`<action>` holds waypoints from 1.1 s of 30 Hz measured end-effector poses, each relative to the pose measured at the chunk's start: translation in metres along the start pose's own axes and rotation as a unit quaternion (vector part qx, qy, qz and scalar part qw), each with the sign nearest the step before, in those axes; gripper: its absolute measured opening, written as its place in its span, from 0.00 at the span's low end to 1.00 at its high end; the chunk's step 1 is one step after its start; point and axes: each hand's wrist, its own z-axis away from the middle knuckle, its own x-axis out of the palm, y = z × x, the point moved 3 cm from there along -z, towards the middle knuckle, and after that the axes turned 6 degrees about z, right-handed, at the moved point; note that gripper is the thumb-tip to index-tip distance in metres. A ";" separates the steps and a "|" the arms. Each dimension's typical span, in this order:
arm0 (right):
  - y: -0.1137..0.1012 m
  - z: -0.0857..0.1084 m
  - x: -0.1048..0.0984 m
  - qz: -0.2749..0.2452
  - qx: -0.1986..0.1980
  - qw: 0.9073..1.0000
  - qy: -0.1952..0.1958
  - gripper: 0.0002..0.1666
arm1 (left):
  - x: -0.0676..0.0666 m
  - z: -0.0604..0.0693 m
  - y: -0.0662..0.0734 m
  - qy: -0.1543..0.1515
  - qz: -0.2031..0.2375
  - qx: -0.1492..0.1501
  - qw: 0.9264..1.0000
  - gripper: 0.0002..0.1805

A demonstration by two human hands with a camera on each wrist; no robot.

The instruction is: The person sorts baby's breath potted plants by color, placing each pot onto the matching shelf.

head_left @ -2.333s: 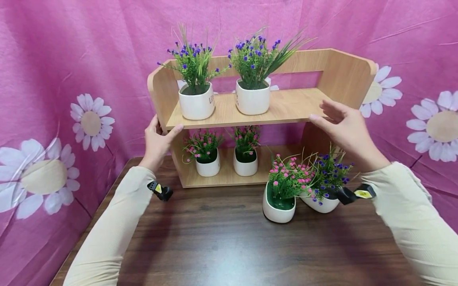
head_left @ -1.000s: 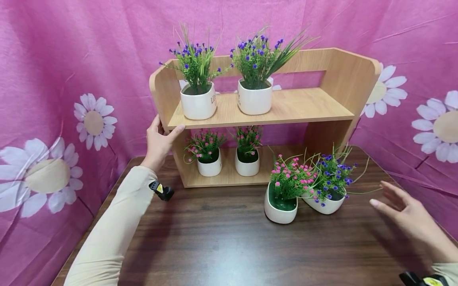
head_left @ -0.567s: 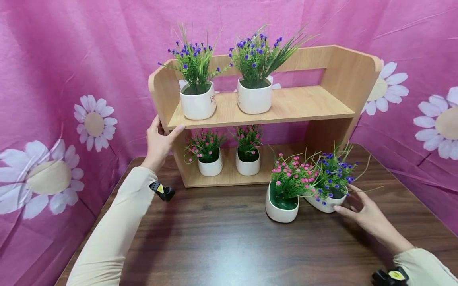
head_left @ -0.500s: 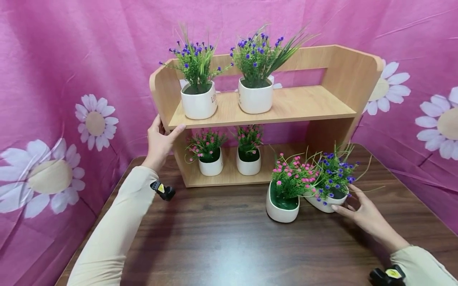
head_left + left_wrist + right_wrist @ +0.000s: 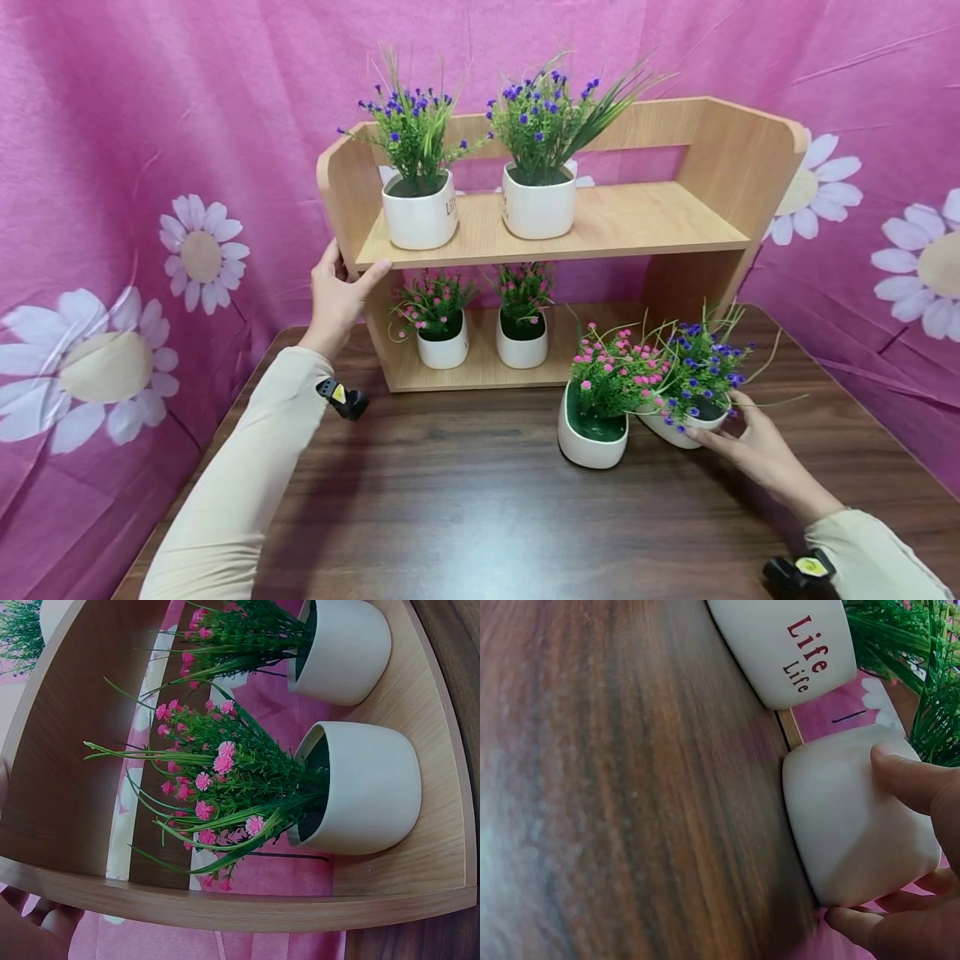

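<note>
My left hand grips the left side panel of a two-tier wooden shelf, its thumb over the front edge and its fingers behind. On the table, my right hand holds a white pot of purple flowers. In the right wrist view the thumb lies on one side of that white pot and the fingers curl round the other. Close to its left stands a white pot of pink flowers, which carries red "Life" lettering in the right wrist view.
Two white pots of purple flowers, a left one and a right one, stand on the upper tier. Two pink-flowered pots, one left and one right, stand below. A pink curtain hangs behind the dark wooden table.
My right hand has left the shelf's right side, swung out right and down, then come in to take hold of the purple-flowered pot. The left hand stays on the shelf.
</note>
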 end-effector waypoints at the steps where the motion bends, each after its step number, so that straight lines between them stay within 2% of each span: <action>1: 0.000 0.000 0.000 0.000 0.001 1.000 0.000 0.45 | -0.001 -0.001 -0.003 0.001 0.000 0.000 1.000 0.37; 5: 0.001 0.001 0.000 -0.006 0.003 1.000 0.005 0.45 | -0.004 -0.006 -0.013 0.000 -0.003 0.002 1.000 0.38; 12: 0.002 0.003 0.000 -0.001 0.019 1.000 0.015 0.48 | -0.004 -0.006 -0.014 0.003 -0.002 0.006 1.000 0.38; 22: -0.002 0.011 -0.017 -0.043 0.005 0.999 0.031 0.39 | -0.005 -0.007 -0.015 0.004 0.004 0.005 1.000 0.39; 29: -0.008 0.015 -0.036 -0.021 0.044 0.998 0.046 0.50 | -0.004 -0.006 -0.014 0.006 -0.004 0.005 1.000 0.38; 33: -0.013 0.014 -0.049 -0.023 0.055 0.996 0.062 0.50 | -0.004 -0.006 -0.013 0.006 -0.005 0.004 1.000 0.38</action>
